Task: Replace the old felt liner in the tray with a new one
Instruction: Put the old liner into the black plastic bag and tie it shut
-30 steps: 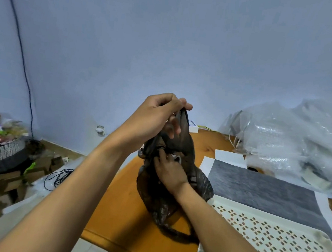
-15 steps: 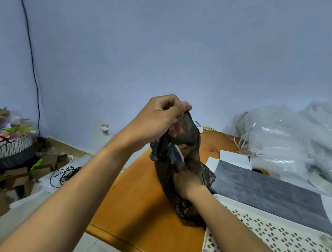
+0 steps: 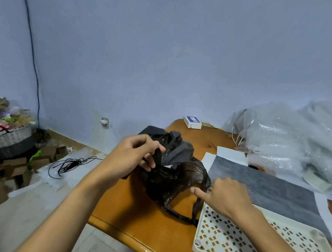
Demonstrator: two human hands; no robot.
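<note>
Two hands work at the black bag (image 3: 166, 180): the left hand (image 3: 134, 157) pinches its rim; the right hand (image 3: 227, 194) hovers over the tray (image 3: 196, 250) corner, and we cannot tell whether it grips anything. The grey felt liner (image 3: 258, 185) lies flat on white paper (image 3: 230, 153), just beyond the tray. We judge it light and limp; lift by two corners. Mottled charcoal, rectangular, unwrinkled.
</note>
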